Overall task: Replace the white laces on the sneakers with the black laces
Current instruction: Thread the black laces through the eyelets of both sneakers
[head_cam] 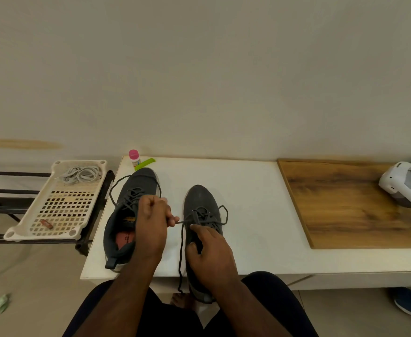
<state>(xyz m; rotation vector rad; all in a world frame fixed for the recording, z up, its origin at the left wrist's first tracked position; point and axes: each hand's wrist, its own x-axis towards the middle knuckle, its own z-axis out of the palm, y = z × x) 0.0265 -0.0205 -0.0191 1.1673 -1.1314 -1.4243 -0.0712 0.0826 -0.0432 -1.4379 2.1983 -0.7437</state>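
Head view, looking down past my dark-clad knees to a smooth white table (248, 190) whose front edge runs just above my lap. My right hand (209, 259) rests on the right sneaker (200, 203), a dark grey shoe with a rounded toe; its heel overhangs that front edge. My thumb and fingers curl around the shoe's collar while my forefinger lies straight along the tongue. My left hand (151, 227) is closed in a fist, pinching a thin black lace (181, 251) taut from the eyelets; the lace's long free end dangles past the table edge. Just beside it on the left lies the left sneaker (126, 215), already threaded in black, pinkish insole showing. Bare tabletop opens between the shoes and a wood-grain board (345, 203) on the right. Farther back stand a pink-capped bottle (134, 158) and a green strip (144, 164). Off the left edge, a perforated plastic tray (65, 205) holds the coiled white laces (82, 173).
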